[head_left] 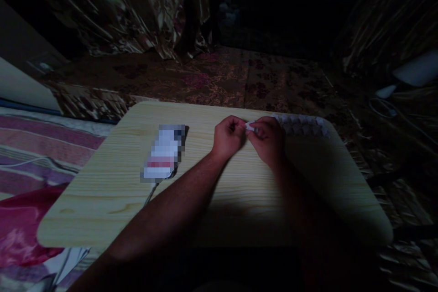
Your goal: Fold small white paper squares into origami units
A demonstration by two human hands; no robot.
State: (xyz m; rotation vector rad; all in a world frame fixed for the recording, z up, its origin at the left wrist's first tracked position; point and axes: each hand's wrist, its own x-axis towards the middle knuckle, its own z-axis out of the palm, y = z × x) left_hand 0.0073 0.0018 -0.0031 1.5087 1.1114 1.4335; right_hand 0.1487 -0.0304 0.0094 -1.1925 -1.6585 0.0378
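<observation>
My left hand [228, 136] and my right hand [268, 139] meet above the back of a pale wooden table [178, 219]. Pinched between the fingertips of both is a small white piece [251, 126] that looks like folded paper; the fingers cover part of it. Just right of my right hand, rows of several small whitish folded pieces [306, 126] lie along the table's back edge. Their left end is partly hidden behind that hand. The dim light blurs their detail.
A phone with a blurred screen [162, 153] lies left on the table, a white cable [149, 195] running from its lower end. Striped bedding [34, 139] and a shiny pink-red cloth [27, 228] are at the left. Patterned curtains [153, 4] hang behind.
</observation>
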